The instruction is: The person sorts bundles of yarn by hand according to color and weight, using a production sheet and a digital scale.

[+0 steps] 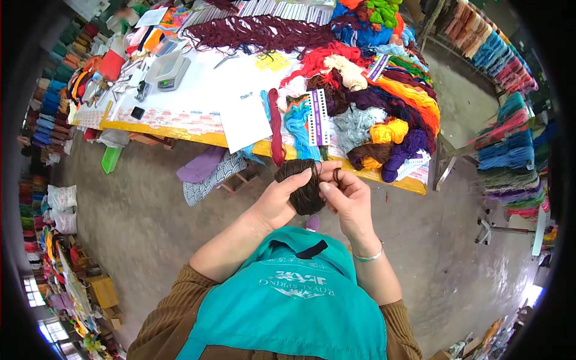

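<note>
A dark brown skein of yarn (306, 195) is bunched in front of my body, just off the table's front edge. My left hand (277, 201) is closed around its left side, thumb lying across the top. At its right side, my right hand (349, 198) pinches a thin loop of the same dark strand between thumb and fingers. On the table just beyond lie a dark red yarn hank (276, 129), a blue and teal hank (297, 123) and a white punched thread card (318, 117).
The table (198, 137) has a yellow front edge. On it sit a white sheet (243, 123), a digital scale (168, 71), a long maroon yarn pile (258, 33) and mixed hanks at right. A stool with a patterned cloth (210, 174) stands below. Yarn racks (507, 150) line the right.
</note>
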`<action>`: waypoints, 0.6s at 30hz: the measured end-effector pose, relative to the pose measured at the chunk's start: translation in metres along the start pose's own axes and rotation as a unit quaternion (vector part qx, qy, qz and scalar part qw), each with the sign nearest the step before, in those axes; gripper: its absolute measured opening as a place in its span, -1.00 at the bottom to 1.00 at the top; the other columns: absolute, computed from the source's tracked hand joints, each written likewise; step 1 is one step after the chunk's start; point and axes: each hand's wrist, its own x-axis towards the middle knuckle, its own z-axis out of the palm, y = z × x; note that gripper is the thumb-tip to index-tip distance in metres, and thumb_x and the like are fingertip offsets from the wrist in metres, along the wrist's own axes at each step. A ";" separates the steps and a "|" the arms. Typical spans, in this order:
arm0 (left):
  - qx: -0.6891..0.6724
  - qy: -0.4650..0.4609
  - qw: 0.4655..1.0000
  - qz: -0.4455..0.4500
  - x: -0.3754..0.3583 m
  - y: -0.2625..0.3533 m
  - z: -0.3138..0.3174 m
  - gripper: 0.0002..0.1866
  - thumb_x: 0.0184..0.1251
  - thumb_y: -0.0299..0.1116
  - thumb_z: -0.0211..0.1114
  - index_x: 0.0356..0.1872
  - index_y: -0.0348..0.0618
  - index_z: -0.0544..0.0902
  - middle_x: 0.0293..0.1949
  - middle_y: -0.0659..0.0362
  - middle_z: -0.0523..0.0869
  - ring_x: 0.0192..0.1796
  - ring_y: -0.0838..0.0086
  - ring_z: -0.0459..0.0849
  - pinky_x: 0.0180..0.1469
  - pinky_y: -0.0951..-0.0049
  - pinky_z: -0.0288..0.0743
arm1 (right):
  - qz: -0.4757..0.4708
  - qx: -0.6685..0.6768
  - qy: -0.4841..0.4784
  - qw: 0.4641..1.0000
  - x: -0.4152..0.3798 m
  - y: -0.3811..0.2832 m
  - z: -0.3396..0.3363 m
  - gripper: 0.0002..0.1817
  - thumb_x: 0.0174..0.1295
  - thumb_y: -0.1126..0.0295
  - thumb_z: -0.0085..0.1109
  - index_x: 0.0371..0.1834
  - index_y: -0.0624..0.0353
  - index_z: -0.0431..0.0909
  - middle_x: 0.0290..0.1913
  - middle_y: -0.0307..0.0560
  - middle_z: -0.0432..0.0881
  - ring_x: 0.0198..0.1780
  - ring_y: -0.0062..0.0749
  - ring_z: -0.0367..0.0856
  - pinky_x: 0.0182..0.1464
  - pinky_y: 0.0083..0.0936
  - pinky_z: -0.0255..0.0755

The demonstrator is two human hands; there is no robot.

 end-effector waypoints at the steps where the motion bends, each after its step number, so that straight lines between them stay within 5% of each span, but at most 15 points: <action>1: 0.033 0.010 0.999 0.009 0.000 -0.001 0.001 -0.44 0.49 -0.18 0.11 0.34 -0.39 0.38 0.21 0.05 0.57 0.18 0.40 0.59 0.21 0.34 0.49 | -0.014 -0.004 -0.007 1.000 0.001 0.004 0.000 -0.84 0.26 0.43 0.26 -0.14 0.25 0.63 -0.49 -0.39 0.53 -0.56 -0.80 0.35 -0.54 -0.79 0.16; 5: 0.117 0.019 0.992 0.037 -0.004 0.005 0.013 -0.46 0.47 -0.21 0.15 0.32 -0.41 0.41 0.18 0.08 0.59 0.14 0.44 0.60 0.18 0.37 0.51 | -0.014 0.017 -0.006 1.000 0.000 0.011 0.004 -0.90 0.27 0.48 0.24 -0.20 0.24 0.63 -0.47 -0.41 0.51 -0.55 -0.81 0.30 -0.53 -0.78 0.11; 18: 0.089 0.023 0.995 0.045 -0.014 0.012 0.002 -0.58 0.45 -0.35 0.14 0.22 -0.40 0.51 0.11 0.08 0.66 0.15 0.42 0.63 0.23 0.36 0.51 | -0.015 0.135 0.009 0.991 -0.003 0.009 0.006 -0.98 0.28 0.56 0.18 -0.27 0.24 0.57 -0.47 -0.33 0.54 -0.57 -0.77 0.34 -0.54 -0.78 0.19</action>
